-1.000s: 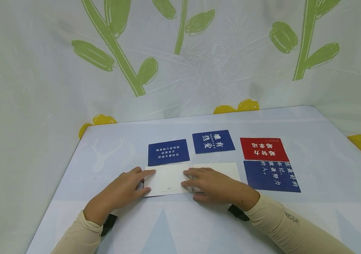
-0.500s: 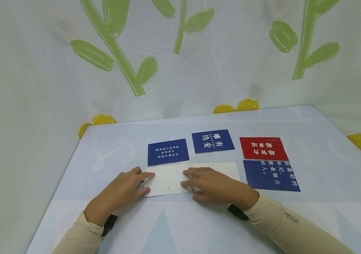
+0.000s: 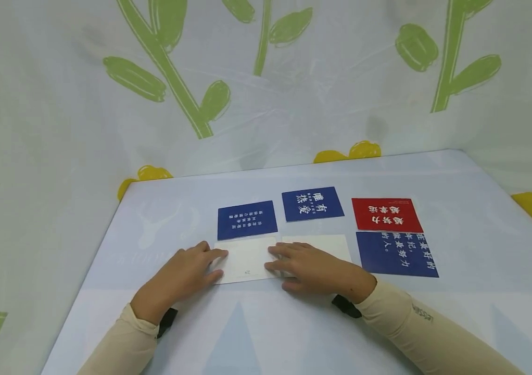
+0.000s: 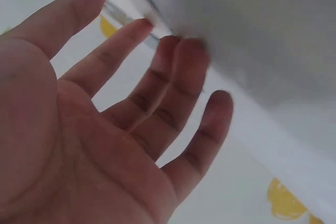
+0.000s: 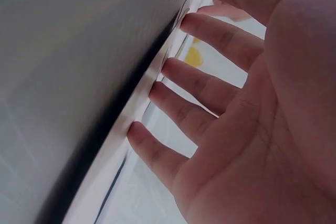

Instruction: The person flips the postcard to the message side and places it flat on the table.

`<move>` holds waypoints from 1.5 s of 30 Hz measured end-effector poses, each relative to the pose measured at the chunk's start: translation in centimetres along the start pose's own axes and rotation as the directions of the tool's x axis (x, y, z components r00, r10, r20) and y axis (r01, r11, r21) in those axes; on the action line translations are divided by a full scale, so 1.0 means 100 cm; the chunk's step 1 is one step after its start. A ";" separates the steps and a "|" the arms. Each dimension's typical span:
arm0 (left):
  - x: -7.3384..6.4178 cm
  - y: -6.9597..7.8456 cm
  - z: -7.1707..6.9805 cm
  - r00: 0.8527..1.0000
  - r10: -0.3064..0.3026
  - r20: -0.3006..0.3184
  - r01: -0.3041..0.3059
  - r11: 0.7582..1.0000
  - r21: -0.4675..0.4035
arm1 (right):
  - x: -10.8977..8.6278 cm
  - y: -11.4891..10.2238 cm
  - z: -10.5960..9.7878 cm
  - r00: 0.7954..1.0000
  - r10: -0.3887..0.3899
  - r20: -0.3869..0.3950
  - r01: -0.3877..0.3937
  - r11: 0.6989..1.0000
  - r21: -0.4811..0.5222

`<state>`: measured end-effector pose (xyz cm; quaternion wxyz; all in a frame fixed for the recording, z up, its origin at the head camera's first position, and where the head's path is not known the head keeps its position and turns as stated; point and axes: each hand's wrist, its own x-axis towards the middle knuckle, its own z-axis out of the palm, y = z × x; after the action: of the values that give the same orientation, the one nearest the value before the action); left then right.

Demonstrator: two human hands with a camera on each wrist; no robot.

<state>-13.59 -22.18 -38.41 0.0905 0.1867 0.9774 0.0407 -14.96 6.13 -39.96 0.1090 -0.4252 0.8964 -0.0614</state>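
A white card (image 3: 247, 258) with a small mark near its front edge lies flat between the two hands in the head view. My left hand (image 3: 185, 275) touches its left edge with index finger and thumb; in the left wrist view the fingers of that left hand (image 4: 168, 93) are spread and gently bent. My right hand (image 3: 315, 268) lies over the right end of this card and covers part of a second white card (image 3: 331, 244) beside it. Seen from the right wrist, the fingers of the right hand (image 5: 226, 98) reach out fairly straight, tips down on the surface.
Behind the white cards lie two blue cards with white characters, a left one (image 3: 247, 220) and a middle one (image 3: 313, 204). At right, a red card (image 3: 387, 214) sits just behind another blue card (image 3: 396, 255). A leaf-patterned curtain (image 3: 285, 114) borders the table (image 3: 313, 333).
Both hands keep nearly the same place on the white cards. The head view has shifted slightly, so the cards and the table appear a little higher.
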 end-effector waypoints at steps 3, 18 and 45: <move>0.007 0.005 -0.006 1.000 0.002 -0.008 -0.002 1.000 -0.001 | 0.001 0.001 0.001 1.000 0.005 0.006 -0.005 1.000 -0.001; 0.055 0.023 -0.023 0.996 0.045 -0.071 -0.050 0.997 -0.067 | 0.004 0.003 0.002 1.000 0.020 0.018 -0.020 0.999 0.024; 0.089 0.013 -0.008 0.997 -0.053 0.063 0.061 0.990 -0.129 | 0.003 0.002 0.004 1.000 0.015 0.007 -0.015 1.000 0.004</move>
<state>-21.39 -17.74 -38.90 0.1327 0.1535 0.9744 0.0966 -15.17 6.02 -40.43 0.1133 -0.4183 0.8991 -0.0609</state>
